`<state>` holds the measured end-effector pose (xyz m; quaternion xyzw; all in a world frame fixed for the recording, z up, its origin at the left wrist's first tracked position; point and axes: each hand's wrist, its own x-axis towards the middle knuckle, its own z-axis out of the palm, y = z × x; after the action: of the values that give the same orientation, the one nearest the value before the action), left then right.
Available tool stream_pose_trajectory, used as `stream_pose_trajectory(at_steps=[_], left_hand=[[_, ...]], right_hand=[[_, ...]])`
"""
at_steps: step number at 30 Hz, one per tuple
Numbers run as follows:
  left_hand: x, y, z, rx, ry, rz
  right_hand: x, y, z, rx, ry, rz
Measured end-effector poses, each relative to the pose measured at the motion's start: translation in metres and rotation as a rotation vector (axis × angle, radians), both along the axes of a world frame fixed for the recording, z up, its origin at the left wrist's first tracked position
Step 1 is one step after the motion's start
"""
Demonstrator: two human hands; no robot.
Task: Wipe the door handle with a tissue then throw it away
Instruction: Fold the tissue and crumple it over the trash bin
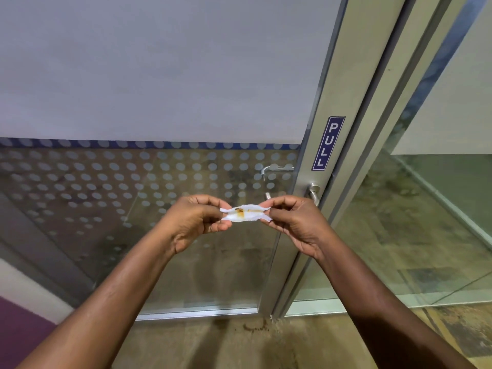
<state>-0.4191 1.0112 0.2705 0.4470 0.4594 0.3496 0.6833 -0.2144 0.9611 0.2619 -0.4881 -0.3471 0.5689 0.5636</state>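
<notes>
A small white tissue (pixel 246 213) is being held stretched betw. both hands, in front of the glass door (pixel 165 75), approx. at handle height. The left end is being pinched by the left hand (pixel 195 222), thumb and fingertips closed on it, other fingers curled under. The right end is being pinched the same way by the right hand (pixel 294 225), fingers clenched on the paper. The tissue is being kept folded into a narrow strip, w/ an orange-brown stain showing on its upper face, nearer the left hand.

The handle (pixel 314 193), a silver lever, is being partly hidden behind the right hand; it is sitting on the metal frame (pixel 354 102), just above and beyond the right knuckles, not touched by hand or tissue. A 2nd lever is being seen through the glass, on the far side. A blue PULL sign (pixel 328 143) is being shown on the frame, above the handle.

The door's upper part is frosted; a band of dots (pixel 133 177) is running below it. Brownish marks are lying on the floor (pixel 253 327) at the foot of the frame. Both forearms are being held out bare from the bottom of the view.
</notes>
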Motion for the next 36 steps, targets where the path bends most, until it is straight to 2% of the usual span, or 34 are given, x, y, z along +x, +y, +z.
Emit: stream_pose_trajectory(at_steps=[5, 10, 13, 16, 20, 24, 27, 30, 33, 36], left_hand=[[-0.024, -0.008, -0.001, 0.040, 0.072, -0.102], [-0.043, -0.017, -0.002, 0.062, 0.016, -0.096], [-0.053, -0.024, -0.006, 0.053, 0.008, -0.034], [-0.060, -0.032, -0.015, 0.078, 0.043, 0.130], [-0.068, -0.040, -0.023, 0.159, 0.186, 0.262], [-0.078, -0.045, -0.032, 0.229, 0.319, 0.333], [-0.080, -0.049, -0.045, 0.274, 0.487, 0.379], [-0.080, -0.050, -0.060, 0.292, 0.655, 0.412], [-0.077, -0.050, -0.068, 0.297, 0.772, 0.454], [-0.070, -0.053, -0.075, 0.265, 0.877, 0.538]], right_hand=[[-0.011, 0.000, -0.003, -0.043, -0.019, 0.104], [-0.025, 0.001, 0.002, -0.100, -0.041, 0.163], [-0.040, 0.003, 0.001, -0.077, -0.171, 0.133], [-0.061, 0.007, -0.008, 0.018, -0.342, 0.097], [-0.079, 0.012, -0.022, 0.096, -0.428, 0.130], [-0.095, 0.024, -0.031, 0.175, -0.544, 0.264], [-0.108, 0.034, -0.041, 0.268, -0.789, 0.375], [-0.115, 0.039, -0.051, 0.445, -1.052, 0.455], [-0.121, 0.044, -0.059, 0.534, -1.173, 0.531], [-0.126, 0.043, -0.070, 0.585, -1.313, 0.465]])
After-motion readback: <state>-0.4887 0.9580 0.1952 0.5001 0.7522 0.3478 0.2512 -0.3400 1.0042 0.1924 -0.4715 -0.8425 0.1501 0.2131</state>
